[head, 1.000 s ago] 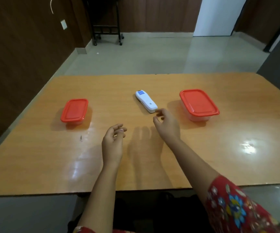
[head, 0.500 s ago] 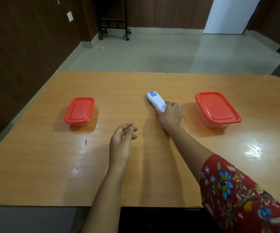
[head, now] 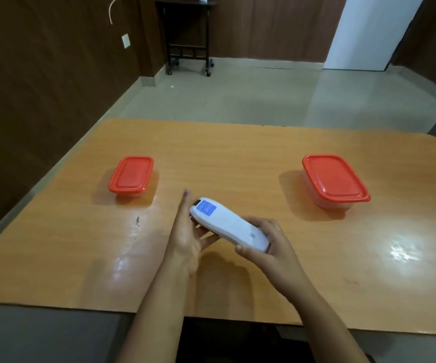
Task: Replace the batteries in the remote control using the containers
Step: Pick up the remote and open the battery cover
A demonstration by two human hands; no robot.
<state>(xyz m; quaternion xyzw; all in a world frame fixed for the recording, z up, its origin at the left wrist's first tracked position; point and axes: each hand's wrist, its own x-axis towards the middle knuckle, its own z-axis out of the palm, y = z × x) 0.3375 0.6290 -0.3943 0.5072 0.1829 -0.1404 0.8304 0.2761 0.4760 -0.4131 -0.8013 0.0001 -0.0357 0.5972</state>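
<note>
**benchwatcher:** Over the middle of the bench (head: pixel 238 153), near the front edge, both hands have the remote control (head: pixel 228 224) lifted clear of the wood. It's white, back side up, with a blue label at its far end, and it slants from far-left to near-right.

**tinkerfan:** Who's got which end?

**benchwatcher:** Right hand (head: pixel 269 247) is wrapped around the near-right end, thumb on the near side, fingers curled over the far side. Left hand (head: pixel 188 231) is mostly flat and upright along the remote's left side, fingers reaching under the label end, so it's more cradling than clamping.

**tinkerfan:** And the containers?

**benchwatcher:** Small container (head: pixel 131 176) sits on the left, larger container (head: pixel 335 182) on the right, both clear tubs with red lids snapped on. Each is well apart from the remote, which hangs roughly between them but nearer the camera. Can't see what's inside either tub, and I can't tell whether the battery cover is on or off.
</note>
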